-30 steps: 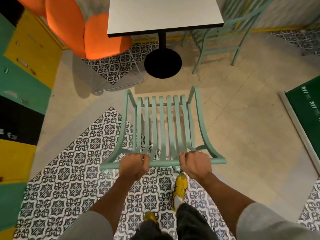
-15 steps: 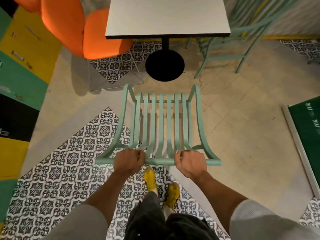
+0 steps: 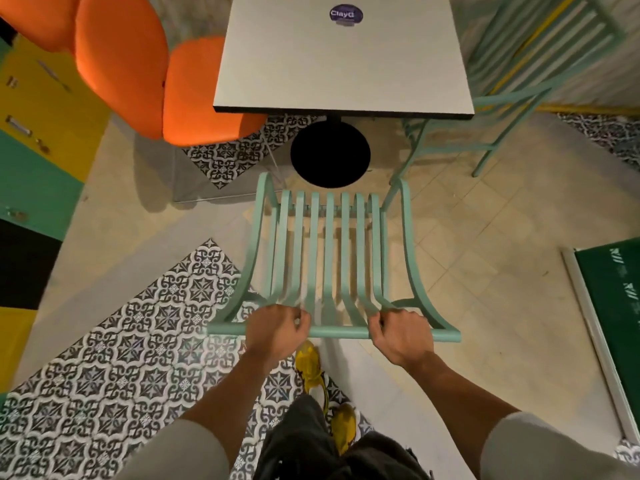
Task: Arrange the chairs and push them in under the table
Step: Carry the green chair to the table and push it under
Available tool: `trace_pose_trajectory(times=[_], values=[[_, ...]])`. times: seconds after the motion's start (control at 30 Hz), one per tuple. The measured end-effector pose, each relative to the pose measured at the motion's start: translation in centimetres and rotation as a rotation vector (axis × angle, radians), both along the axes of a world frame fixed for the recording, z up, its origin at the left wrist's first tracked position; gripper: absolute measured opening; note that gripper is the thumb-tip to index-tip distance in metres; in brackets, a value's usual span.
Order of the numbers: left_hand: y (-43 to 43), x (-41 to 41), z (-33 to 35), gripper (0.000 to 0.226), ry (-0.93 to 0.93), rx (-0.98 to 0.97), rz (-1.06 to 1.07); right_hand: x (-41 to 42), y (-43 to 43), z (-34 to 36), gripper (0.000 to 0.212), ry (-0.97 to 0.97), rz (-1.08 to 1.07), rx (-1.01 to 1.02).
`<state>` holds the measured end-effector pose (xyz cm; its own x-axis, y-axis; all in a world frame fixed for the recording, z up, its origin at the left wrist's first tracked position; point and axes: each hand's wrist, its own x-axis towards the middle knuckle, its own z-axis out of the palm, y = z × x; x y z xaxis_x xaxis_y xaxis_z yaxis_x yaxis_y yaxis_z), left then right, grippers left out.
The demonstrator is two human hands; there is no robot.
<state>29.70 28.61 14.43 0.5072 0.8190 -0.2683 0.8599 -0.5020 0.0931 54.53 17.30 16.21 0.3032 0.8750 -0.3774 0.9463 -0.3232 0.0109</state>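
A mint-green slatted chair (image 3: 329,251) stands in front of me, its seat pointing at the table. My left hand (image 3: 277,329) and my right hand (image 3: 401,336) both grip its top back rail, a shoulder's width apart. The square grey table (image 3: 343,64) is just beyond, on a black pedestal with a round base (image 3: 330,154). The chair's front edge is close to that base, still short of the tabletop's near edge.
An orange padded chair (image 3: 166,77) sits at the table's left. A second mint-green chair (image 3: 530,81) stands at its right. Yellow, green and black cabinets (image 3: 38,140) line the left wall. A green board (image 3: 613,306) lies at the right. My yellow shoes (image 3: 311,368) are behind the chair.
I have stepped forward, and the chair has moved toward the table with both hands still on the rail. The table and its round base now appear closer.
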Motion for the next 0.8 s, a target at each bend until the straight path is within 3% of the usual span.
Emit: trace_pose_trajectory(times=[0.17,0.53,0.67,0.8], values=[[4.0,1.8,-0.2,0.060,-0.034,-0.010,0.071,1.7,4.0,-0.4,0.033,-0.006,0.091,-0.031],[12.6,5.4,-0.4,0.061,0.012,0.006,0.027,5.4,12.3,-0.9,0.047,0.009,-0.042,0.015],[13.8,6.2,0.0,0.043,0.015,-0.024,-0.083,6.5,13.3,-1.3,0.046,-0.002,-0.002,-0.013],[16.2,7.4,0.7,0.029,-0.018,-0.162,-0.060,7.6,15.4,-0.6,0.033,0.022,0.066,-0.047]])
